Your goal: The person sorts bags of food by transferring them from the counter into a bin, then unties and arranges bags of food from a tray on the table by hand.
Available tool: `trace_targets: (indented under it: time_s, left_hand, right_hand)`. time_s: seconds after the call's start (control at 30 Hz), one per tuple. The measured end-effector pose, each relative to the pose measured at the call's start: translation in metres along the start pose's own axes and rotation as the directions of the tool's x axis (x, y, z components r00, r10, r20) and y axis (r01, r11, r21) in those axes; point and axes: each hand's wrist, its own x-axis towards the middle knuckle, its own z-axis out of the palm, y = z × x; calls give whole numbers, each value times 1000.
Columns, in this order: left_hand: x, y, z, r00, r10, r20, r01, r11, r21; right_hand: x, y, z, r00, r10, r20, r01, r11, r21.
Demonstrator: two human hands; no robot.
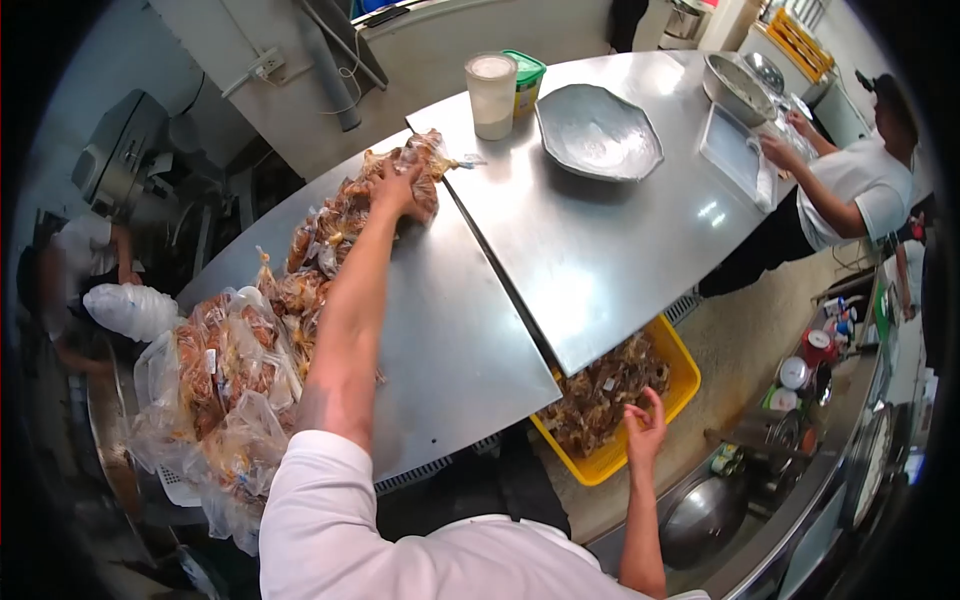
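Bag (pixel 427 203) under L hand (pixel 392 192) nr gap (pixel 502 276); R hand (pixel 645 430) off tbl edge (pixel 490 427).

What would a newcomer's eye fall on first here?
A bright yellow plastic tub of dark brown pieces stands near the open right hand. Clear plastic bags of brown contents lie heaped on the left metal table, the left hand on one. A grey many-sided dish sits on the right metal table.

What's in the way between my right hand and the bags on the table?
Your left arm stretches across the table, between your right hand and most of the bags. Nothing visible blocks your left hand, which touches the far ones.
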Motion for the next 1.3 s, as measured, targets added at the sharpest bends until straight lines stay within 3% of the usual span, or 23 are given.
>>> trace_targets:
  time_s: [0.03, 0.07, 0.13, 0.2, 0.3, 0.33, 0.37, 0.47, 0.5, 0.53, 0.6, 0.67, 0.7, 0.77, 0.87, 0.9, 0.93, 0.97, 1.03, 1.07, 1.13, 1.27, 1.3]
  left_hand:
    - [0, -10, 10, 994, 14, 104, -36, 977, 210]
    - [19, -23, 39, 992, 122, 44, -128, 970, 207]
    - [-8, 3, 39, 982, 125, 144, -136, 988, 69]
    - [-44, 26, 67, 969, 228, 98, -216, 969, -116]
    - [-104, 61, 42, 911, 316, 266, -233, 925, -301]
    - [-113, 66, 31, 879, 360, 312, -239, 900, -364]
    - [-111, 61, 18, 865, 393, 311, -197, 838, -509]
    - [-66, 9, -17, 968, 243, -57, -248, 916, -314]
    - [-61, -3, -39, 997, -8, -78, -1, 993, -116]
    - [-63, -14, -41, 984, -117, -133, 125, 991, 57]
    - [-59, -47, -32, 957, -209, -204, 253, 941, 223]
    - [-25, -101, 5, 991, -124, 47, 124, 992, 10]
    - [-20, -100, -10, 992, -118, 43, 118, 993, 8]
    - [-25, -88, -50, 981, -181, -71, 139, 907, -397]
    - [-17, -85, -79, 998, -40, -55, 5, 847, -531]
    - [-1, -99, -57, 997, 71, 2, -59, 845, -532]
    - [25, -123, -27, 929, 198, 312, -58, 912, -406]
    - [10, -118, -4, 949, 173, 263, -164, 985, -59]
    - [-24, -94, 20, 967, 128, 219, -176, 960, 216]
    - [-31, -83, 24, 968, 90, 235, -123, 984, 130]
    - [-41, -67, 18, 984, 103, 144, -131, 970, 204]
    - [-59, -69, 24, 966, 251, -59, -248, 967, 57]
    - [-66, -62, 14, 983, 175, -56, -180, 979, -94]
  right_hand:
    - [3, -19, 20, 997, 5, 79, -8, 999, 34]
    - [6, -38, 42, 990, -37, 138, 34, 999, 28]
    - [10, -70, 86, 962, -83, 259, 73, 996, 49]
    - [21, -85, 132, 909, -191, 370, 181, 982, 61]
    - [40, -110, 198, 808, -242, 537, 341, 935, -91]
    - [51, -104, 222, 753, -397, 524, 562, 803, -199]
    - [58, -112, 243, 778, -299, 553, 509, 816, -275]
    - [79, -107, 305, 789, -303, 535, 527, 781, -334]
    - [77, -120, 317, 793, -304, 527, 546, 739, -395]
    - [76, -127, 326, 799, -306, 518, 560, 693, -454]
    - [72, -136, 334, 813, -231, 534, 539, 643, -544]
    - [80, -137, 339, 823, -169, 543, 529, 577, -622]
    - [89, -129, 338, 803, -205, 560, 550, 618, -562]
    - [95, -115, 327, 765, -316, 561, 601, 663, -447]
    - [99, -107, 311, 736, -363, 571, 620, 702, -352]
    - [98, -106, 309, 734, -363, 573, 620, 703, -349]
    - [96, -104, 305, 752, -363, 550, 600, 723, -343]
    - [95, -103, 300, 769, -362, 527, 580, 741, -338]
    - [89, -101, 289, 778, -345, 525, 564, 751, -343]
    - [87, -100, 280, 789, -325, 521, 545, 761, -351]
    - [79, -98, 262, 784, -349, 514, 561, 753, -344]
    - [59, -91, 234, 786, -391, 480, 564, 771, -296]
    - [58, -89, 227, 792, -391, 470, 559, 774, -298]
